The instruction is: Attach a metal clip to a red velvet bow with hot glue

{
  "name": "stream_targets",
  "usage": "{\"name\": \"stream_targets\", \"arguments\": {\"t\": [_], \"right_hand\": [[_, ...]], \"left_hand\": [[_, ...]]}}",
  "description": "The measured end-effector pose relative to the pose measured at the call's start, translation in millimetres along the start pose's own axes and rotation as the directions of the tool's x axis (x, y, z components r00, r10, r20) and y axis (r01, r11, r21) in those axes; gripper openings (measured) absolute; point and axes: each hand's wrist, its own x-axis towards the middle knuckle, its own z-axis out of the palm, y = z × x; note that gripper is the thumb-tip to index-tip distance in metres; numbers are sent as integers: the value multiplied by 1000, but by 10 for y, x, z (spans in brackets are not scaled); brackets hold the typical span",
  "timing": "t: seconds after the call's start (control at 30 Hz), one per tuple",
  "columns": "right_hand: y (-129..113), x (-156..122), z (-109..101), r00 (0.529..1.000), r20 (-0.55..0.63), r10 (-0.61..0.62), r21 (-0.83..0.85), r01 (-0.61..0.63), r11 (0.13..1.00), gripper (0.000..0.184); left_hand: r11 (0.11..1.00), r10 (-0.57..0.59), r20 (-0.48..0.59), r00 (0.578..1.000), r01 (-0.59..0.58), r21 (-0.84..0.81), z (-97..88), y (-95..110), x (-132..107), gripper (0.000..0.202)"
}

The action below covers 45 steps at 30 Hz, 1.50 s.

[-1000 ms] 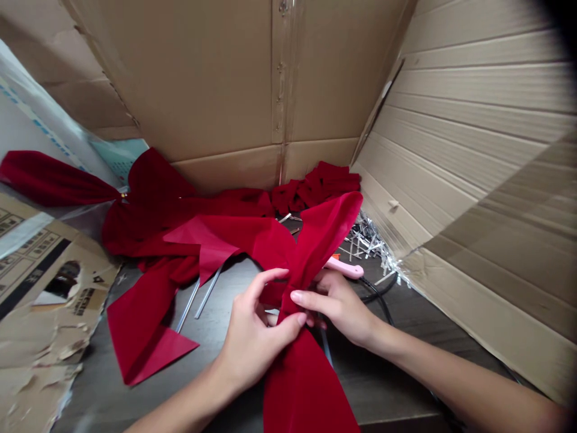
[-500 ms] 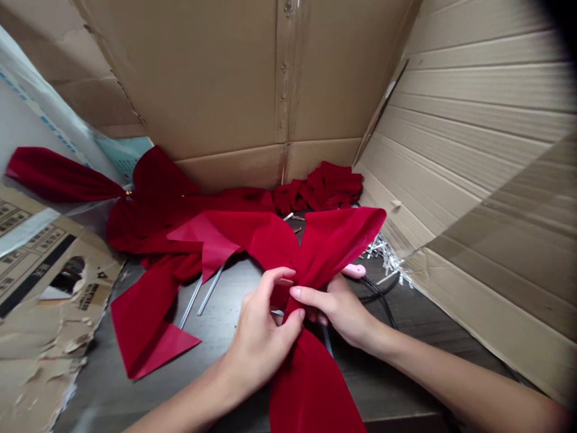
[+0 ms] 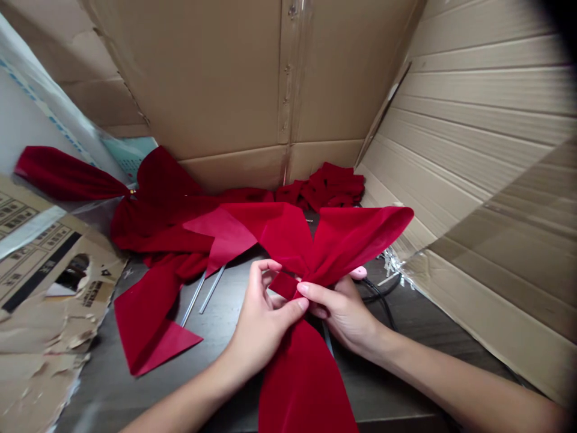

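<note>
A red velvet bow (image 3: 306,373) is gathered at its middle between my two hands, its tails and loops spreading above and below. My left hand (image 3: 265,313) pinches the gathered part from the left, thumb over the cloth. From the right, my right hand (image 3: 345,307) presses its thumb on the same spot, with fingers curled underneath. A short red fabric strip (image 3: 285,285) sticks out to the left at the centre, between my fingers. The underside of the gather is hidden.
More red velvet bows (image 3: 162,222) lie at the left, and a heap of red cloth pieces (image 3: 333,183) sits at the back. Clear sticks (image 3: 211,290), a pink tool handle (image 3: 359,273) and a black cable (image 3: 383,300) are on the table. Cardboard walls (image 3: 225,78) surround it.
The bow's upper part has swung to the right and spread wider. The short strip at the centre now shows, sticking out leftward. Both hands keep their grip.
</note>
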Motion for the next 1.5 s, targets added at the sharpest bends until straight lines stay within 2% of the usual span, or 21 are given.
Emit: {"name": "stream_targets", "arguments": {"t": [0.1,0.2,0.3,0.5,0.63,0.73,0.83,0.93,1.03,1.17,1.3,1.37,1.5], "right_hand": [[0,7,-11,999,-43,4,2,-4,1000,24],[-8,2,-7,997,-77,-1,-15,0,1000,22],[-30,-6,4,997,-70,26,-5,-26,1000,21],[-124,-6,13,983,-36,181,29,-180,983,22],[-168,-6,10,978,-10,206,15,-206,978,17],[-158,-16,13,987,-39,155,16,-155,988,12],[-138,-26,19,995,7,100,28,-101,995,7],[-141,-19,19,996,33,87,50,-89,995,5],[-181,5,-1,989,12,148,51,-148,988,5],[-244,37,-51,963,46,265,19,-266,964,8],[-251,41,-73,955,74,287,22,-289,957,9],[-233,35,-73,959,72,275,28,-277,960,9],[-203,28,-75,970,74,233,47,-237,970,12]], "left_hand": [[983,-141,30,990,144,-113,-2,4,22,36],[967,-206,79,975,215,-134,-13,6,27,26],[963,-233,58,971,238,-123,-18,20,20,24],[968,-230,-17,973,227,-109,-24,52,-7,21],[989,-139,-33,990,137,-48,-20,51,-4,17],[1000,12,-42,999,-12,15,4,27,-15,16],[972,198,-53,979,-189,142,19,-23,-45,11],[866,374,39,926,-365,342,-15,-92,-58,11],[714,496,195,846,-525,464,-79,-141,-40,10],[518,579,373,725,-680,519,-123,-137,-16,16],[274,608,504,613,-758,592,-119,-127,-32,20],[184,624,522,581,-759,625,-120,-151,-39,19],[90,614,542,574,-733,675,-143,-198,-29,23]]}}
